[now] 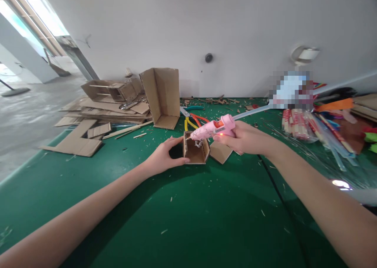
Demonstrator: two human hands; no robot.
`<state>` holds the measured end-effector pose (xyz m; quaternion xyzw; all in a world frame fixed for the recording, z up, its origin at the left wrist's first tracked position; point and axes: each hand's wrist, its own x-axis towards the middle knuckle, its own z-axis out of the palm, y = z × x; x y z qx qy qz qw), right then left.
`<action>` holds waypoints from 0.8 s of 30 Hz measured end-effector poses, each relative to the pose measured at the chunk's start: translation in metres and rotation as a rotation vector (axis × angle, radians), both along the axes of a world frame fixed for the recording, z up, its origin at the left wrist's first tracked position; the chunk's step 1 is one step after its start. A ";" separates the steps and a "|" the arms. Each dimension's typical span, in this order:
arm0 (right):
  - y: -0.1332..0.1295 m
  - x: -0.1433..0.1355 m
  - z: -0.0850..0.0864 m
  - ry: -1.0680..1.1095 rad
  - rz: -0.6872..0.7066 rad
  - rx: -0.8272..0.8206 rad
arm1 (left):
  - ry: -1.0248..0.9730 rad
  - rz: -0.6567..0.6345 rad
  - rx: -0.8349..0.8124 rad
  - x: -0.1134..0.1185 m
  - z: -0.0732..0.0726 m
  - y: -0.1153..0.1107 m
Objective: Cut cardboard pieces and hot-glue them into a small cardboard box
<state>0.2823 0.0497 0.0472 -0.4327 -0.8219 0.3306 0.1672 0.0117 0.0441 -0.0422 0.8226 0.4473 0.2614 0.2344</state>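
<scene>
A small open cardboard box (196,155) stands on the green table (188,217), its open side facing me. My left hand (165,155) grips the box's left wall between thumb and fingers. In my right hand (240,137) is a pink glue gun (210,129) with a lit orange light and a clear glue stick (253,111) at its back. The gun's nozzle is at the upper left edge of the box, and whitish strands show beneath it. A flat cardboard piece (220,152) lies just right of the box.
Behind the box are pliers with yellow and red handles (193,121) and a taller cardboard corner piece (167,99). Cardboard sheets (73,138) and thin sticks (129,129) lie at the left. Packaged sticks (297,124) lie at the right, near the wall (176,28).
</scene>
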 end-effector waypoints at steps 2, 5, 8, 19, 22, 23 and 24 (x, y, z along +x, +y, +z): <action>0.002 -0.001 -0.004 -0.049 -0.059 0.014 | 0.000 -0.004 -0.002 0.000 0.000 0.000; 0.004 -0.002 -0.009 -0.057 -0.101 0.038 | -0.005 -0.014 -0.004 0.002 0.002 0.000; 0.005 -0.003 -0.011 -0.060 -0.125 0.058 | -0.003 -0.011 -0.021 0.003 0.005 -0.002; 0.004 -0.009 -0.011 -0.044 -0.182 0.057 | 0.031 0.048 -0.070 0.004 0.007 -0.004; 0.002 -0.011 -0.010 -0.047 -0.174 0.082 | 0.031 0.047 -0.056 0.004 0.007 -0.004; 0.002 -0.012 -0.010 -0.049 -0.167 0.091 | 0.030 0.044 -0.052 0.004 0.007 -0.004; 0.001 -0.012 -0.009 -0.053 -0.161 0.099 | 0.026 0.042 -0.048 0.004 0.006 -0.004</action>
